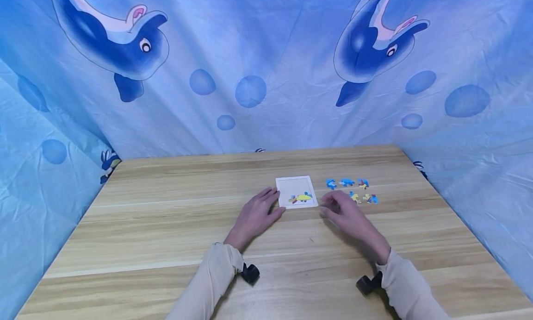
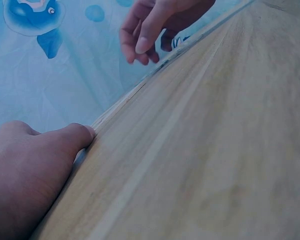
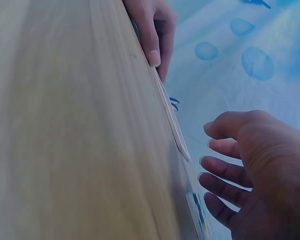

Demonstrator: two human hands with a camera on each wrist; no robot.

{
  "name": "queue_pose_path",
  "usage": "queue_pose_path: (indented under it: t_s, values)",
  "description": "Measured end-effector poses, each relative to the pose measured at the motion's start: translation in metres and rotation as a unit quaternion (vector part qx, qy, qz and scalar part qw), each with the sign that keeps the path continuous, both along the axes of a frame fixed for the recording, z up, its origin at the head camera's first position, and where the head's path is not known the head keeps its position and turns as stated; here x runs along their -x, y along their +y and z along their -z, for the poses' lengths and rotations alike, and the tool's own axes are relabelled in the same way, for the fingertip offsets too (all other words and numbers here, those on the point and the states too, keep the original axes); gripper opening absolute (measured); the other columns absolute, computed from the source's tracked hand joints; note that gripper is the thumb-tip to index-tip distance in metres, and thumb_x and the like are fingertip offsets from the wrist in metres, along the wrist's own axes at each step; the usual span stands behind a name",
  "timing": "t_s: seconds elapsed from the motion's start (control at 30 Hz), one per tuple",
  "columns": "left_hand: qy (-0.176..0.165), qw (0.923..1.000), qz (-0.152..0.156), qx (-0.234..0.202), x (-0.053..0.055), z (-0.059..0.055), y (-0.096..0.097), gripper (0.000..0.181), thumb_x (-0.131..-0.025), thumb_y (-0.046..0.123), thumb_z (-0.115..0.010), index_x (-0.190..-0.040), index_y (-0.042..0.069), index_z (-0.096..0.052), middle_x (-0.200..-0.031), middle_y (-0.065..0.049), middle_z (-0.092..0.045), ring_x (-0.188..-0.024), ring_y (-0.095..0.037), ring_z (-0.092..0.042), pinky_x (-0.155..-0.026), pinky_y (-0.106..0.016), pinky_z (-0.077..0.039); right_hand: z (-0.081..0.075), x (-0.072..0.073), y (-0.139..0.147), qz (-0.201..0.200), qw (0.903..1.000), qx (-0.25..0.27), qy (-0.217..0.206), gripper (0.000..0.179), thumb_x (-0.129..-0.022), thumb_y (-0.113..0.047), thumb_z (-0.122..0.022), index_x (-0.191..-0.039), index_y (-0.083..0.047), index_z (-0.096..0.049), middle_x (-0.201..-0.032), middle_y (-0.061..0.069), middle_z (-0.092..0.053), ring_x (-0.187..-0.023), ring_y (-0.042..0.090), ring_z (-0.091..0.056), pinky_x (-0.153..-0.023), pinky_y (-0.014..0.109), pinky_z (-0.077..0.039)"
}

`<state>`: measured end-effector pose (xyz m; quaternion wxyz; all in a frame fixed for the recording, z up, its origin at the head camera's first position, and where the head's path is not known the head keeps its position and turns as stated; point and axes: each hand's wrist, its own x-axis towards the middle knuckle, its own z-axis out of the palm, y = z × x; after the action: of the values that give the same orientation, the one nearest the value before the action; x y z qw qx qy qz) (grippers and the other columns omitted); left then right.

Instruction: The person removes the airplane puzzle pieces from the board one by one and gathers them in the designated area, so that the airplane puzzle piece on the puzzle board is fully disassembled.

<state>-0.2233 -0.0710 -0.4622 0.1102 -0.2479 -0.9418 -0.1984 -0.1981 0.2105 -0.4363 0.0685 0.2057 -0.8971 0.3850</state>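
Note:
A square white jigsaw tray (image 1: 291, 185) lies flat on the table, with a strip of picture showing a yellow shape (image 1: 304, 198) along its lower right. My left hand (image 1: 258, 213) rests at the tray's left side, thumb by the near left corner and fingertips at the left edge. Just off the tray's right edge, my right hand (image 1: 345, 213) hovers over the table, fingers loosely bent. The right wrist view shows no piece between the thumb and fingers of that right hand (image 3: 260, 160). Beyond it lie loose jigsaw pieces, among them a blue one (image 1: 347, 182).
Several colourful pieces sit in two rows right of the tray, including a blue and yellow piece (image 1: 370, 198) and one partly behind the right hand. The wooden table (image 1: 166, 209) meets a blue dolphin-print curtain (image 1: 283, 121) at the back and sides.

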Motion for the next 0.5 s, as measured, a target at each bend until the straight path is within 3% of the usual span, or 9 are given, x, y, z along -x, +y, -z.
queue_pose_path:
  t_s: [0.5]
  values:
    - [0.004,1.0000,0.001,0.000,0.000,-0.001,0.000,0.059,-0.095,0.051,-0.051,-0.138,0.011,-0.054,-0.145,-0.005,-0.048,-0.137,-0.020,-0.039,-0.108,-0.039,-0.038,0.002,0.013,-0.030,-0.018,0.9994,-0.016,0.024,0.027,-0.088,-0.017,-0.069,-0.111,-0.003,-0.063,-0.097,0.005,-0.058,-0.090,0.020,-0.053,-0.078,0.035,-0.048]
